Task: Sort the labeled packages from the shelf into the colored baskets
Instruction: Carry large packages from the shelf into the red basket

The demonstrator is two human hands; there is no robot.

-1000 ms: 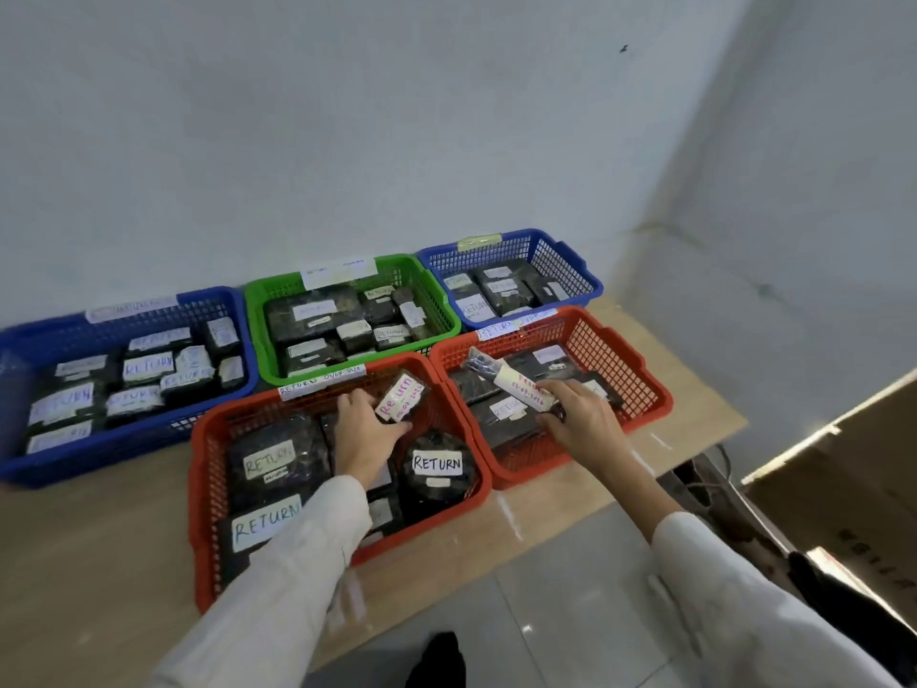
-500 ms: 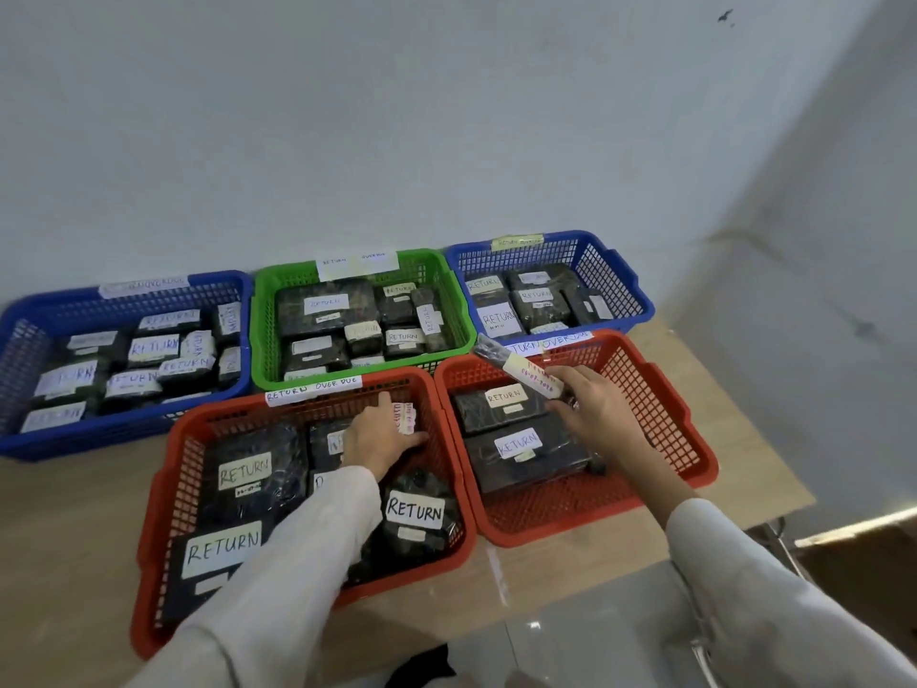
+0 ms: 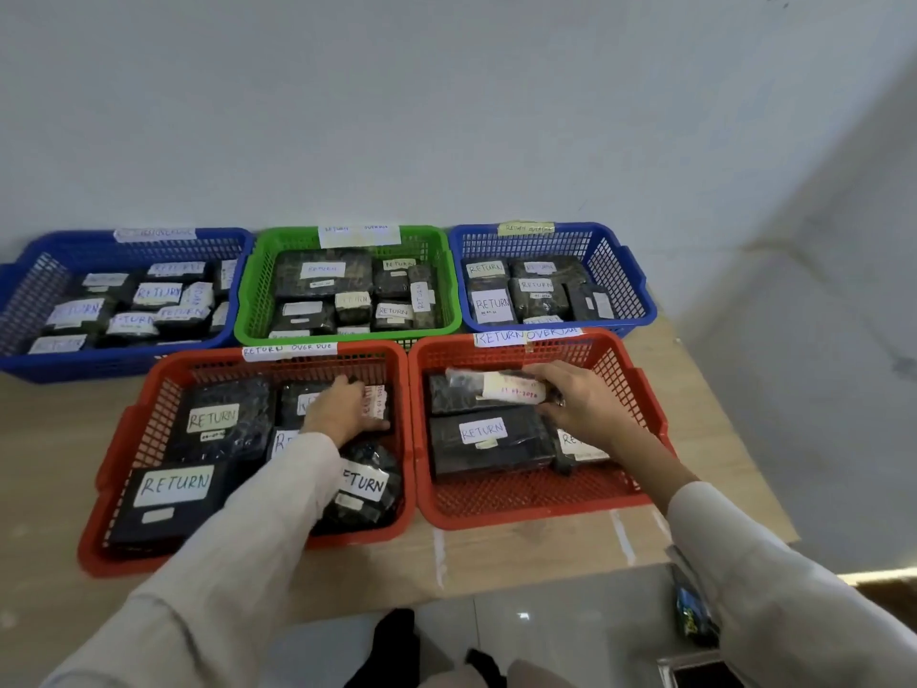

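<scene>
Two red baskets stand side by side at the front of a wooden table. In the left red basket (image 3: 119, 469) my left hand (image 3: 342, 409) rests on a small black package (image 3: 378, 403) with a white label, at the basket's back right; whether the fingers curl round it is hidden. In the right red basket (image 3: 640, 389) my right hand (image 3: 585, 404) grips a long black package (image 3: 491, 385) with a white dated label, held low over other black packages marked RETURN.
Behind the red baskets stand a blue basket (image 3: 30, 290), a green basket (image 3: 253, 280) and another blue basket (image 3: 625, 270), all holding several black RETURN packages. The white wall is close behind. The table edge (image 3: 744, 479) drops off at the right.
Both hands have lowered their packages into the red baskets. The left package, held up and tilted a second ago, now lies down in the basket. The view has shifted closer and higher.
</scene>
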